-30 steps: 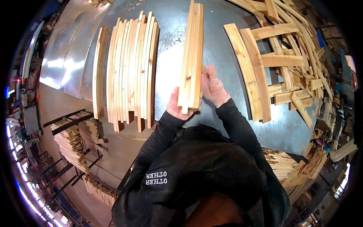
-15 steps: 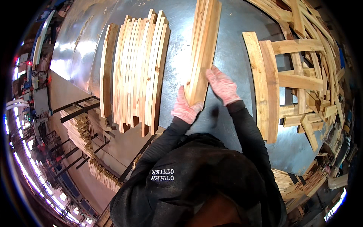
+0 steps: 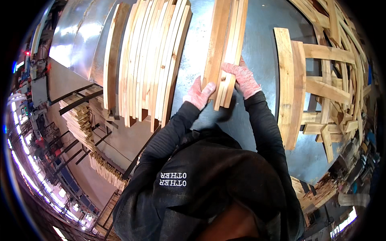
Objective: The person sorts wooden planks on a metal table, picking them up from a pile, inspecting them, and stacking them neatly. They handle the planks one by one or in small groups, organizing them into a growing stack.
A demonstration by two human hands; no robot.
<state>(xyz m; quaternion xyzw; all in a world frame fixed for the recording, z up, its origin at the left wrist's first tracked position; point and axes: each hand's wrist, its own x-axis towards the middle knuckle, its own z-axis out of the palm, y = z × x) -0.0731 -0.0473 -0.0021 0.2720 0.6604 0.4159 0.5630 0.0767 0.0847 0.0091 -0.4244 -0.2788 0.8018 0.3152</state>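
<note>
Largest first: the grey metal table (image 3: 259, 48) fills the upper middle of the frame, and your black top (image 3: 225, 168) the lower middle. Left of centre stands a row of curved wooden strips (image 3: 150, 60), side by side. Between that row and the two broad boards (image 3: 286, 88) at right, your bundle of strips (image 3: 225, 44) lies up-frame from your hands, its long axis nearly vertical, the top leaning slightly right and cut by the upper edge. Neither hand is nearer, since both touch its lower part: your left hand (image 3: 199, 95) grips the left side, thumb on the face; your right hand (image 3: 243, 78) curls its fingers over the right-hand strips. Their undersides are hidden. Smallest, white lettering (image 3: 173, 179) sits upside down on your top; no label shows on the wood.
</note>
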